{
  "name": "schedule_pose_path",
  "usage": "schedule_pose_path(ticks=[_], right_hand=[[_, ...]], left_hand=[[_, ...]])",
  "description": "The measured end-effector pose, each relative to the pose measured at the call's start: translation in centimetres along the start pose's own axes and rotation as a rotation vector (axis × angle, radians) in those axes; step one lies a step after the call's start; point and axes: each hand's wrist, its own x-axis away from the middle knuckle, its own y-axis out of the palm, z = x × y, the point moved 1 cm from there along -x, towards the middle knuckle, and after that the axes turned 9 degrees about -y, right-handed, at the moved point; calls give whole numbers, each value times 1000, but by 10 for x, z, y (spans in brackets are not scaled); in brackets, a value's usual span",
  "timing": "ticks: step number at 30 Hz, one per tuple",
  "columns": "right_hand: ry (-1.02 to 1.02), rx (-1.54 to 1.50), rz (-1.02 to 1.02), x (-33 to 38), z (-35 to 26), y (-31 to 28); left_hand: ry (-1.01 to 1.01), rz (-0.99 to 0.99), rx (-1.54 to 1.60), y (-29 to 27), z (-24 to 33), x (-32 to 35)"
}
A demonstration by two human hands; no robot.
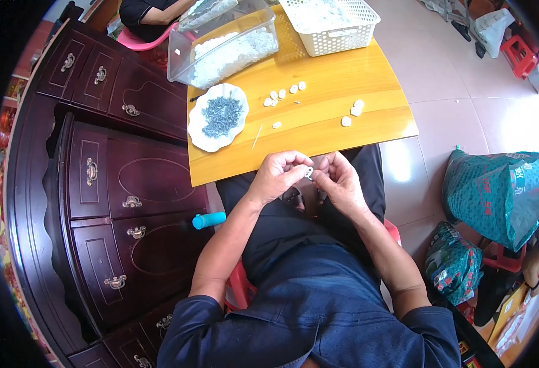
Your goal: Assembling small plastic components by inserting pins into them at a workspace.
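Between both hands, just off the table's near edge, is a small white plastic piece (309,173) with a dark spot on it. My left hand (280,176) pinches it from one side with thumb and forefinger. On the other side my right hand (342,186) closes its thumb and fingers at the same piece. A scalloped white dish (207,142) holds a heap of small dark metal pieces (223,115), too fine to name. Several similar white pieces (346,121) lie scattered over the yellow wooden table (337,80). A thin pale stick (257,136) rests near the dish.
A clear bin (223,52) and a white perforated basket (337,40), both with white pieces, stand at the far side. Dark red cabinets (153,178) line the left, with a turquoise bottle (209,220) nearby. Teal bags (496,196) and another person's hand (532,273) are at right.
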Motion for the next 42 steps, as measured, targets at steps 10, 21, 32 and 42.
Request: schedule_pose_path(ticks=[10, 21, 32, 42], right_hand=[[105, -121, 33, 0, 6, -2], [248, -211, 57, 0, 4, 2], [316, -560, 135, 3, 16, -2], [431, -561, 186, 2, 12, -5]], left_hand=[[23, 18, -25, -1, -2, -3], [86, 35, -169, -3, -9, -8], [553, 419, -967, 31, 10, 6], [532, 339, -911, 27, 14, 6]])
